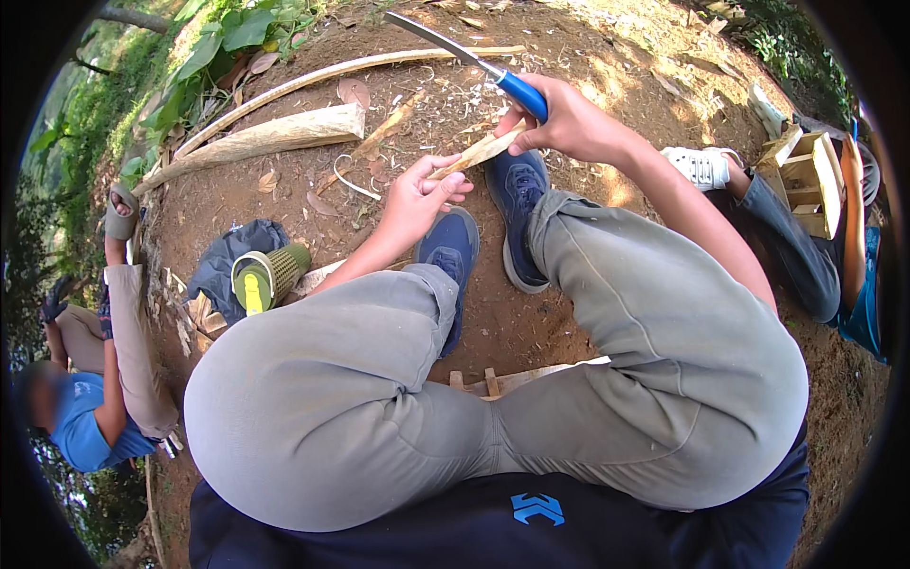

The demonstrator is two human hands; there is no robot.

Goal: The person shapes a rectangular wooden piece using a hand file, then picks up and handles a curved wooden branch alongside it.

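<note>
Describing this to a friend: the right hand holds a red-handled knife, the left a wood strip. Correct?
Not quite: in the head view, the knife has a blue handle. The right hand holds it, the left hand the wood strip.

Outdoor woodworking spot on bare earth [493, 332], among greenery.
Pale wood shavings [462, 98] and dry fallen leaves [354, 92] litter the brown ground; a split timber length [270, 139] and a long curved wooden strip [332, 70] lie across it, a blue-handled knife [463, 54] is in use, broad-leaved plants [245, 30] grow alongside, and sunlight falls in patches.
</note>
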